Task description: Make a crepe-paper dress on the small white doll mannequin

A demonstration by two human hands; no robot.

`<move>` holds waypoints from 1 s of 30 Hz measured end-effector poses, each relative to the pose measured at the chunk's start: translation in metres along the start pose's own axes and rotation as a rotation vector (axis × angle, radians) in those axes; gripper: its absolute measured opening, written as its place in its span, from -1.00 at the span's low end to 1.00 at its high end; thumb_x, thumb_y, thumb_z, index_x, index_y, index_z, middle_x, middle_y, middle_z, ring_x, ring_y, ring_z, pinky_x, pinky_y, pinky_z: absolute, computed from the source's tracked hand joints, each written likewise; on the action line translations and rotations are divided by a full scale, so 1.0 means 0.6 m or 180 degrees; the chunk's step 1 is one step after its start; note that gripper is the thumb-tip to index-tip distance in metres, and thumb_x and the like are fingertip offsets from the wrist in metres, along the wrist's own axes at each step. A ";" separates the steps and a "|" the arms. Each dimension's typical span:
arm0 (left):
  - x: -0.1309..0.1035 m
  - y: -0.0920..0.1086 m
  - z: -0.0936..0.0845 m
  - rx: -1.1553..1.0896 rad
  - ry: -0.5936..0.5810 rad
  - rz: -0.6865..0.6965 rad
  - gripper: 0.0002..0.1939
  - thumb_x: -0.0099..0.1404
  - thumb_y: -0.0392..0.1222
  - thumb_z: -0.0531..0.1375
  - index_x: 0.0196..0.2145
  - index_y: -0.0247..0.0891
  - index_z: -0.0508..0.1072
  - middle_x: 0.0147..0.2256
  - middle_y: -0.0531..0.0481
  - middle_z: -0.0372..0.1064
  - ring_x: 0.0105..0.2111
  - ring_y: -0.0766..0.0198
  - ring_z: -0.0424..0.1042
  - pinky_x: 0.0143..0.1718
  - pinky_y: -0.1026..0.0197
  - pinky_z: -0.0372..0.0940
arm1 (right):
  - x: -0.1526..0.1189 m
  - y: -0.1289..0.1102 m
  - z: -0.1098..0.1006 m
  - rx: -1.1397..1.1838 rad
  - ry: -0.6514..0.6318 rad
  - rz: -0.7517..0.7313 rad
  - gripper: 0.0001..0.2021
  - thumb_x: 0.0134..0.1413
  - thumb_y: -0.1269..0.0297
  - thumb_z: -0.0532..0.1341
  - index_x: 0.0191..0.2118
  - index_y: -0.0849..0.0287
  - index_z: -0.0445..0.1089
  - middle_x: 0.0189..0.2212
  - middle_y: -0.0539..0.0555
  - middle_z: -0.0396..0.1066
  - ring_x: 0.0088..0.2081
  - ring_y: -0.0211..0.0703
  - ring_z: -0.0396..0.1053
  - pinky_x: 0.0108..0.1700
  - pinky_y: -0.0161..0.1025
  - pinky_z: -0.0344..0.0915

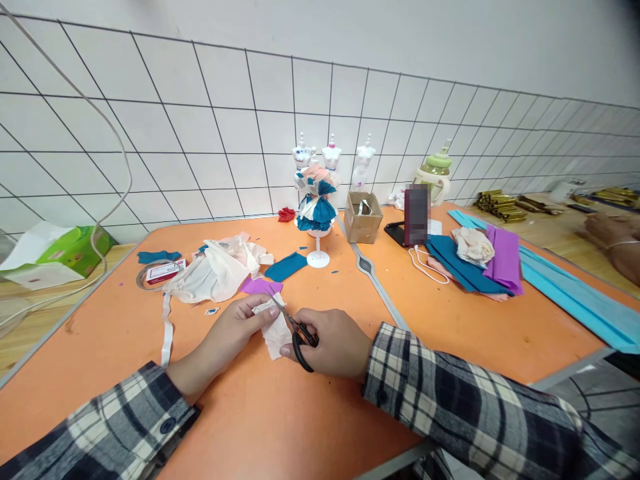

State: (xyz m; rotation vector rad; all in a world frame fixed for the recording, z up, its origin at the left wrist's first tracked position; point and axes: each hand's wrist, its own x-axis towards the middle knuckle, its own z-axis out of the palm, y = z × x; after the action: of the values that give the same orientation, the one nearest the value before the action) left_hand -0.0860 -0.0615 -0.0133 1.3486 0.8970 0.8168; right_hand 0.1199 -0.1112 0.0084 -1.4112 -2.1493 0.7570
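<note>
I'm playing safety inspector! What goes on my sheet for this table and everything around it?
Surface: orange tabletop, marked in spots.
Things in use: scissors against a crumpled pale piece; dressed mini mannequin behind.
Clutter: crumpled white pile left; folded blue piece and purple piece right; cardboard box between.
Left hand: holding the pale piece.
Right hand: holding the scissors.
Cables: white cord below the phone; long cable crossing in front of the green packet.
Surroundings: tiled wall; someone else's hand, far right.

Bright, even light; soft shadows on orange table (310, 413); right edge stretched, blurry.
</note>
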 end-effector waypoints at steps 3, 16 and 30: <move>-0.001 0.002 0.001 0.0048 -0.0004 0.0001 -0.78 0.20 0.00 0.32 -0.37 -0.22 0.55 -0.47 0.01 0.54 -0.50 0.20 0.45 -0.43 0.24 0.32 | 0.000 -0.001 0.000 -0.0030 -0.0021 0.0035 -0.77 0.01 0.06 0.31 -0.31 0.09 0.40 -0.53 -0.11 0.34 -0.52 -0.32 0.16 -0.46 -0.35 -0.06; -0.002 -0.002 -0.006 0.0031 -0.0147 -0.0014 -0.82 0.21 -0.03 0.33 -0.35 -0.18 0.54 -0.44 0.05 0.54 -0.48 0.27 0.44 -0.41 0.28 0.30 | -0.002 0.004 0.004 -0.0019 0.0043 -0.0006 -0.76 -0.02 0.05 0.32 -0.37 0.08 0.36 -0.58 -0.14 0.26 -0.55 -0.35 0.11 -0.47 -0.36 -0.09; 0.000 -0.005 -0.006 -0.0103 -0.0089 0.0058 -0.75 0.30 0.00 0.25 -0.34 -0.26 0.52 -0.42 0.02 0.50 -0.41 0.26 0.44 -0.32 0.25 0.30 | -0.001 0.007 0.006 0.0057 0.0027 0.0021 -0.76 -0.01 0.04 0.30 -0.37 0.08 0.33 -0.58 -0.15 0.25 -0.55 -0.35 0.11 -0.48 -0.37 -0.08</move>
State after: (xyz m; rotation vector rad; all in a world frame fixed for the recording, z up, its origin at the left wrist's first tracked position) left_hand -0.0891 -0.0599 -0.0165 1.3386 0.8474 0.8213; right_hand 0.1206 -0.1114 0.0029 -1.4105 -2.1275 0.7695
